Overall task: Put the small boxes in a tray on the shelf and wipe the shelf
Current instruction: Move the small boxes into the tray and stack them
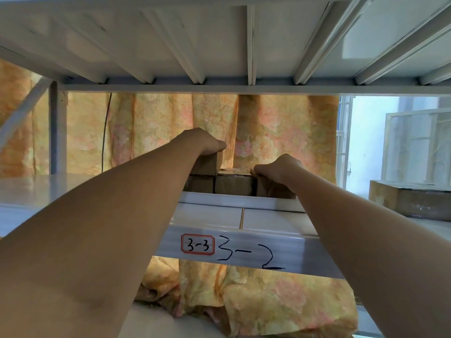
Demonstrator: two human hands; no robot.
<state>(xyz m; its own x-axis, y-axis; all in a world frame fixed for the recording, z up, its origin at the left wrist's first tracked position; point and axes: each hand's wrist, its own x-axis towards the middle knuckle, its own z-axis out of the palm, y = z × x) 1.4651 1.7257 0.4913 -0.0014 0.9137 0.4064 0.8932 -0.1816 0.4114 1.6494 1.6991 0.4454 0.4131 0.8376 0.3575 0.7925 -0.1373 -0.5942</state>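
Small brown boxes [233, 184] in white tray [241, 202] mid-shelf [207, 215]: left hand [207, 142] clamped on upper-tier box [207, 163], right hand [278, 170] curled over right-end box [271, 189]; seat flush, press evenly w/o shoving tray rearward.

The flat metal shelf [212, 215] is pale grey-white, as are the ribbed underside of the metal shelf above [219, 45] and the shallow rectangular tray [244, 202]. The small cardboard boxes [234, 185] in the tray are plain brown. The hanging fabric curtain [268, 128] is yellow-orange with a faded pink floral pattern. The small rectangular label sticker [198, 244] is white with a red border and black handwriting.
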